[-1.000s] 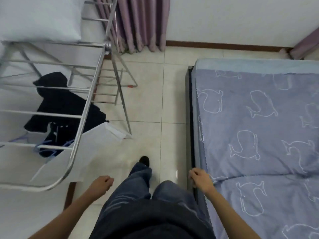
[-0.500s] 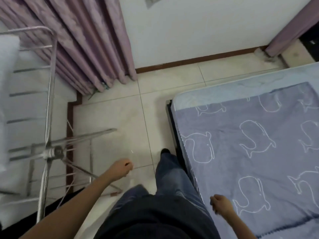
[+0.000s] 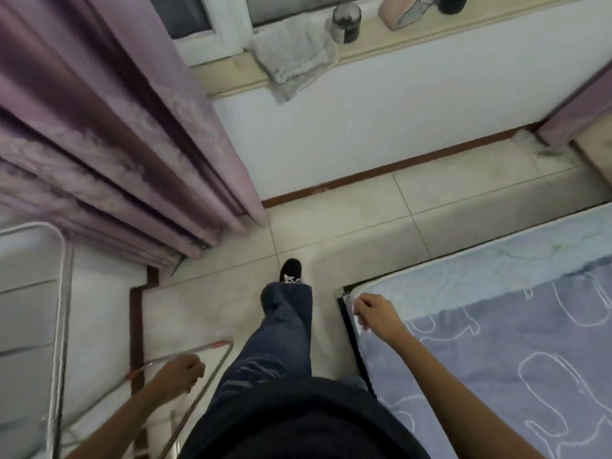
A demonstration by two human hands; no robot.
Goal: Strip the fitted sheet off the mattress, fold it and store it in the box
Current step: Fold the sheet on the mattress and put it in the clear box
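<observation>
The fitted sheet [image 3: 530, 342], lilac-blue with white whale outlines, lies stretched over the mattress at the right. A pale blue band [image 3: 480, 270] runs along the bed's end beyond the printed part. My right hand [image 3: 374, 313] is at the near corner of the mattress, fingers curled down over the pale edge; whether they pinch the fabric is unclear. My left hand [image 3: 180, 376] hangs loosely curled at my left side above the floor and holds nothing. No box is in view.
A black bed frame [image 3: 351, 329] edges the mattress. A metal drying rack [image 3: 59, 293] stands at the left, its foot bar [image 3: 198, 352] near my left hand. Purple curtains [image 3: 116, 144] hang ahead-left. Tiled floor [image 3: 347, 226] runs between bed and wall.
I have walked along the bed to its end corner. My right hand moved from a loose fist at my side to the mattress corner. The left hand swung back.
</observation>
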